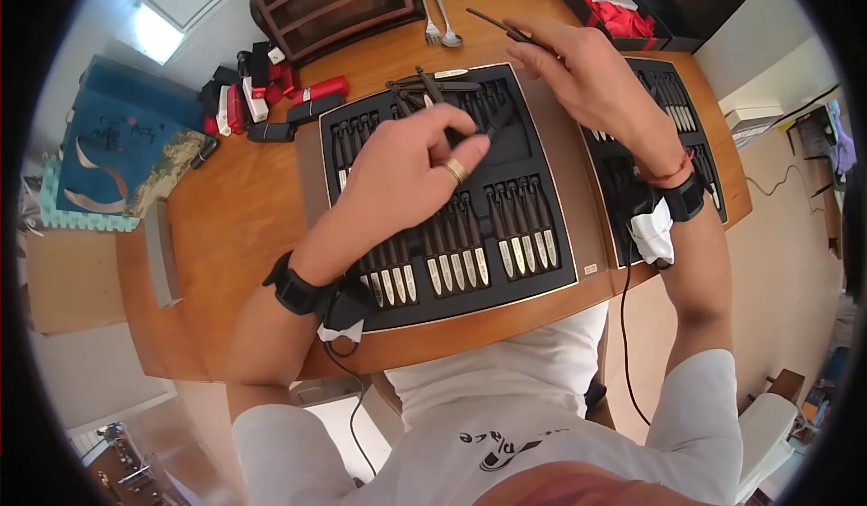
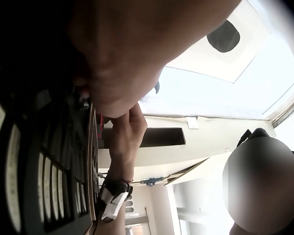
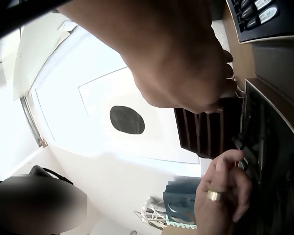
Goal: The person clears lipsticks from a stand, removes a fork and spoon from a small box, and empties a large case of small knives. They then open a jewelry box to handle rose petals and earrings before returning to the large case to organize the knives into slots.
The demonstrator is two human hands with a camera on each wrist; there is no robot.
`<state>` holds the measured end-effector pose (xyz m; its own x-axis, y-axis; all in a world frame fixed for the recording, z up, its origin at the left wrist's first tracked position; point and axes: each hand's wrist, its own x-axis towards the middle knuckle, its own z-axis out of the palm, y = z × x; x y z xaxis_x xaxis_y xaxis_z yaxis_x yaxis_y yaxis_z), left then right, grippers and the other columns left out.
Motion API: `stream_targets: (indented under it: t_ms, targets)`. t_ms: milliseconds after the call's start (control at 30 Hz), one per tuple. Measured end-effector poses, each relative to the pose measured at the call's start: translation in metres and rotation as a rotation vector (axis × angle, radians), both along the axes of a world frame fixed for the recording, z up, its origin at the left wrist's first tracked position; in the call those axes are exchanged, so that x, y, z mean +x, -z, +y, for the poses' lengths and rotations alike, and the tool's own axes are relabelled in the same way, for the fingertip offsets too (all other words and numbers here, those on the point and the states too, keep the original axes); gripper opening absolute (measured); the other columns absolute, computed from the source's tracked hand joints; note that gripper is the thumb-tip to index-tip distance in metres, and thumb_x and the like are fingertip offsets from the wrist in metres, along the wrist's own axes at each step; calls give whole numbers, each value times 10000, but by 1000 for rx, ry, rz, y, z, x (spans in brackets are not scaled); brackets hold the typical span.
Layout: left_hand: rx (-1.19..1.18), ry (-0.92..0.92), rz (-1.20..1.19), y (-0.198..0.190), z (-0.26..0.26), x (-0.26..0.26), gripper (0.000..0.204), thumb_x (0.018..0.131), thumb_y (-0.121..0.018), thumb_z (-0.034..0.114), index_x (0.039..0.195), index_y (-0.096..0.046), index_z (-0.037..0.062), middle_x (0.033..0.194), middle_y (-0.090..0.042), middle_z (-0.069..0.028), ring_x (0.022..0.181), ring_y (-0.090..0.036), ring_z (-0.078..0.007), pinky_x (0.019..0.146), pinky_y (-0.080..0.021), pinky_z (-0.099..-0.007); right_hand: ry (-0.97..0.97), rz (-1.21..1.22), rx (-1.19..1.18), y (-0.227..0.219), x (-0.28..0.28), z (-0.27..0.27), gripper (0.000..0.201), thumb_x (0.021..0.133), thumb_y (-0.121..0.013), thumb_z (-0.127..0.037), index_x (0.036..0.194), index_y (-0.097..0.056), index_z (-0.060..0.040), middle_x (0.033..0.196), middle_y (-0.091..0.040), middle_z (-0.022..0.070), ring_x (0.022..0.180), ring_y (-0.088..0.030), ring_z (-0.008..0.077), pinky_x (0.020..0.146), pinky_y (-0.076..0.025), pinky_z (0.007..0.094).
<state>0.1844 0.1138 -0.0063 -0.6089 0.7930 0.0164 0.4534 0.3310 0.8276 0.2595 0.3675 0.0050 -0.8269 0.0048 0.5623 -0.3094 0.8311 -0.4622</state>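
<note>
My left hand (image 1: pixel 402 167), wearing a gold ring (image 1: pixel 456 171), is over the upper middle of a black tray (image 1: pixel 433 312). Its thumb and index finger are curled round a slim dark piece (image 3: pixel 239 143), partly hidden by the fingers. Several slim dark pieces with pale pointed ends (image 1: pixel 458 269) lie in rows in the tray; loose dark ones lie across its top. To the right, my right hand (image 1: pixel 591 77) pinches a thin dark stick (image 1: pixel 488 23), which points to the upper left. That hand is above the upper edge of a second black tray (image 1: pixel 673 100) holding similar pieces.
A brown wooden rack (image 1: pixel 334 5) stands at the back, with a metal fork (image 1: pixel 432 27) and spoon (image 1: pixel 449 32) beside it. Small red, white and black boxes (image 1: pixel 257 100) pile up at left near a blue bag (image 1: pixel 117 136). An open black box with red ribbon (image 1: pixel 623 18) is back right.
</note>
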Motion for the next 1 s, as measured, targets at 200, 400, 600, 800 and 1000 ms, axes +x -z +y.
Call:
stream_targets:
  t_ms: [200,400,600,800,1000]
  targets:
    - [-225,36,344,-5,5,9,227,1005,-813,206,1142,-774,29,619,-561,-18,578,-502,-91,557,-408,-313,-133,-92,-413,11,-1,-18,340,1081,-666,-131,1388,-563,-28,766,-693,118,703,-681,249,674,-531,378]
    - [182,-95,-91,-2,-2,2,139,1102,-685,132,1140,-662,0,792,-667,23,635,-545,-42,573,-412,-235,-193,-147,-862,-8,2,-15,186,1057,-730,-166,1160,-689,-16,765,-656,-32,675,-578,55,632,-481,216]
    - [211,-198,-113,-5,-1,1,197,1104,-703,162,1182,-693,-19,845,-721,-41,569,-576,-70,490,-413,-231,-148,-209,-1048,-12,6,-5,183,1083,-737,-244,1099,-759,-64,738,-543,-81,642,-474,35,574,-365,225]
    - [273,-228,-153,-23,-3,-1,213,1113,-694,180,1151,-712,-29,872,-734,-78,605,-654,-103,483,-439,-230,48,-283,-493,3,-4,-1,384,1048,-726,-332,939,-739,36,735,-647,52,690,-623,132,646,-499,343]
    - [110,-271,-162,-58,-5,-3,269,1095,-729,220,1022,-727,-39,773,-735,-80,555,-672,-114,447,-464,-231,-77,-308,-210,23,-6,-2,248,1025,-768,-229,999,-683,3,812,-655,110,753,-623,208,690,-501,388]
